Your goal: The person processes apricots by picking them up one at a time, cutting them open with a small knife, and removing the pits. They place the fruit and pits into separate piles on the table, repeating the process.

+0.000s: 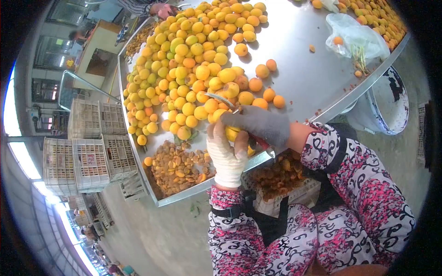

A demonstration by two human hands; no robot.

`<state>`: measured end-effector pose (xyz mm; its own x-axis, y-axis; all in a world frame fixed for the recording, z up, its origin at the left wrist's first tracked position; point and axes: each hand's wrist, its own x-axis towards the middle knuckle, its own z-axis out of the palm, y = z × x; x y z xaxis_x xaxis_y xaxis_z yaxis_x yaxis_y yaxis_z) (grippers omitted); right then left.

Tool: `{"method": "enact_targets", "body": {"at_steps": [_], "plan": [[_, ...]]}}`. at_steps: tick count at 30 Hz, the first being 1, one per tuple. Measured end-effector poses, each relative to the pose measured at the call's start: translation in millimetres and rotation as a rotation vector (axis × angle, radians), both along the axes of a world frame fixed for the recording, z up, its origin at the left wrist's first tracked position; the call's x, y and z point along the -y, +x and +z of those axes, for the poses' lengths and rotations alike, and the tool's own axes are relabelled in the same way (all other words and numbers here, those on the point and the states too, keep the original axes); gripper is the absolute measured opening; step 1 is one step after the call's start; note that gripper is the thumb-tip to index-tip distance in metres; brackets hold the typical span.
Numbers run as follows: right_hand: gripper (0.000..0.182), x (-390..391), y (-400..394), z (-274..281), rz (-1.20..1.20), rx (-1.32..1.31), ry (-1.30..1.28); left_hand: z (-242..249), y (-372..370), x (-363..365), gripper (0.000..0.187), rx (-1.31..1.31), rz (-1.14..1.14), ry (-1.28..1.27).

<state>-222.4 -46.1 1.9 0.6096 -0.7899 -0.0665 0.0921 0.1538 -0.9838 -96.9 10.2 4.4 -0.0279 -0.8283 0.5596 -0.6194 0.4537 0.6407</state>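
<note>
My left hand (225, 156), in a white glove, is closed around a yellow apricot (232, 134) at the metal table's near edge. My right hand (260, 123) wears a grey glove and grips a curved knife; its blade (218, 98) points up and left, and the red handle (261, 141) shows below the fingers. Both hands meet at the fruit, and the fingers hide part of it. Just beyond them lies a big heap of whole apricots (184, 73). Left of my left hand are many brownish-orange apricot pieces (177, 165) on the table.
Below the table edge, a crate (294, 195) of dark orange pieces stands against my lap. A white bucket (384, 103) is at the right. Plastic crates (78, 158) are stacked at the left. A clear bag (357, 37) lies on the metal table (294, 60), and another person's hand (163, 10) shows at the far side.
</note>
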Motion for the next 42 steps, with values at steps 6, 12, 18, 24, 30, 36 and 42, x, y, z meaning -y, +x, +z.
{"method": "enact_targets", "body": {"at_steps": [6,12,18,24,30,36,42], "plan": [[0.031,-4.0,-4.3,7.1,-0.043,0.058,-0.077,-5.9,-1.6,-1.9,0.048,-0.092,0.032,0.025],[0.037,-11.2,12.1,8.9,-0.279,0.049,0.183,-20.4,-18.3,0.1,0.036,-0.392,0.161,0.159],[0.038,-16.7,20.7,16.5,-0.503,-0.272,-0.055,-11.7,-20.5,5.9,0.044,-0.552,0.12,0.16],[0.04,-16.7,20.2,17.8,-0.525,-0.307,-0.278,-2.5,-13.6,-1.2,0.06,-0.732,0.036,0.484],[0.039,-18.4,14.3,11.9,-0.384,-0.379,-0.531,14.1,-8.1,2.9,0.051,-1.503,0.08,0.71],[0.042,-14.7,6.5,17.8,-0.275,-0.12,-0.154,-17.6,9.2,-12.1,0.051,-1.421,0.06,0.758],[0.036,-38.9,10.7,14.0,-0.238,-0.17,-0.655,13.7,2.3,-7.3,0.064,-1.464,0.023,0.733]]}}
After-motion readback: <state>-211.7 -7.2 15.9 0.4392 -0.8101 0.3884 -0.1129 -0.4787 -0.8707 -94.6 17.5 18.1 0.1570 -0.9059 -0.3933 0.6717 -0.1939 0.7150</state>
